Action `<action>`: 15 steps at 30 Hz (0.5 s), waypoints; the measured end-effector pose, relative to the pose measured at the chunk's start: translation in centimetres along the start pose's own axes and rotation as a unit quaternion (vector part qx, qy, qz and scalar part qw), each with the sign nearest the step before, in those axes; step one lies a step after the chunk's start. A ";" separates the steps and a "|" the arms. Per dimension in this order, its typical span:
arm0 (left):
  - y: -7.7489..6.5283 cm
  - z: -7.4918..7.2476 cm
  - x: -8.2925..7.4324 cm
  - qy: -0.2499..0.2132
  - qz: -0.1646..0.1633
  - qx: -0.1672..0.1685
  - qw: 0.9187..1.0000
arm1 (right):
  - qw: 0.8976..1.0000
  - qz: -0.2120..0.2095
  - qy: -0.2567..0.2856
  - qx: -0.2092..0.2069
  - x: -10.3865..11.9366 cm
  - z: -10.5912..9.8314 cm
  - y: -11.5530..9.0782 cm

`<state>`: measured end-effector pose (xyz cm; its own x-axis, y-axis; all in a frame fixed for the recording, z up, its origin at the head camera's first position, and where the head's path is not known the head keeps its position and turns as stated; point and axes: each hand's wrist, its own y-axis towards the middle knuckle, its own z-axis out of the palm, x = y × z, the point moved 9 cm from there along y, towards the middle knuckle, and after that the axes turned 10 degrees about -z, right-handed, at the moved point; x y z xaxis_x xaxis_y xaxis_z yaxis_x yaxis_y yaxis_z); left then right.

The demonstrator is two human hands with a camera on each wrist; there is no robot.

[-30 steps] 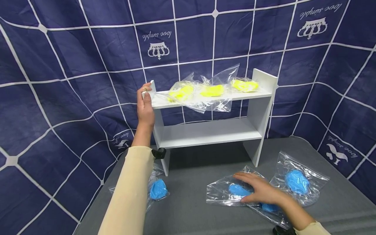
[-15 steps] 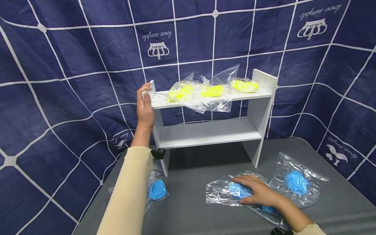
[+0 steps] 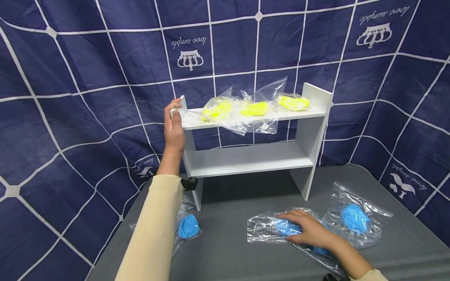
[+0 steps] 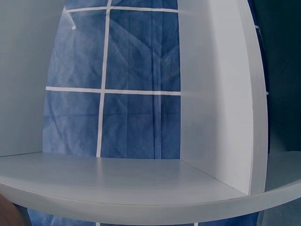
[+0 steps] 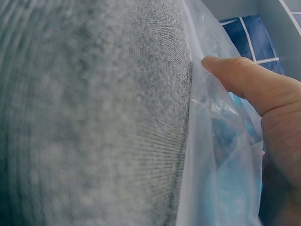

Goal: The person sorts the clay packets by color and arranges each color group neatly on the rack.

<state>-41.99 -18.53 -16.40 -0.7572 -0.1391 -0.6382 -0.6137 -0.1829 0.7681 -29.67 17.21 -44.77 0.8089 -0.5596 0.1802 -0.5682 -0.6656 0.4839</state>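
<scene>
My left hand (image 3: 174, 130) grips the upper end of the left side panel of a white two-tier shelf (image 3: 251, 160). In the left wrist view the shelf's board (image 4: 117, 183) and side panel fill the picture. On the grey surface, my right hand (image 3: 311, 230) holds a clear zip bag (image 3: 258, 230) with a blue lump (image 3: 286, 226) inside, thumb on the near side and fingers over the far side. The right wrist view shows the thumb (image 5: 244, 77) against the crinkled plastic (image 5: 207, 122). What the blue lump is cannot be told.
Another blue lump (image 3: 320, 250) in plastic lies partly under my right wrist. One bagged blue lump (image 3: 355, 218) lies farther right, another (image 3: 189, 227) at the left. Bagged yellow lumps (image 3: 254, 108) sit on the top board. A blue checked cloth (image 3: 105, 58) hangs behind.
The bag under my right hand has bunched up, its blue lump drawn in between thumb and fingers. My left hand stays on the shelf panel.
</scene>
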 end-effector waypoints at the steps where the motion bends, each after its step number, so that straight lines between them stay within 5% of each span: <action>1: 0.0 0.1 0.0 -0.003 0.002 0.002 1.000 | 1.000 0.001 0.000 -0.001 0.0 0.0 0.0; 15: 0.0 0.0 -0.1 0.004 0.002 -0.001 1.000 | 1.000 -0.008 0.006 -0.019 1.0 -0.4 0.6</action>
<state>-41.84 -18.51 -16.34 -0.7575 -0.1479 -0.6359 -0.6106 -0.1845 0.7702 -29.13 16.48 -43.97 0.8193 -0.5437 0.1819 -0.5497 -0.6549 0.5185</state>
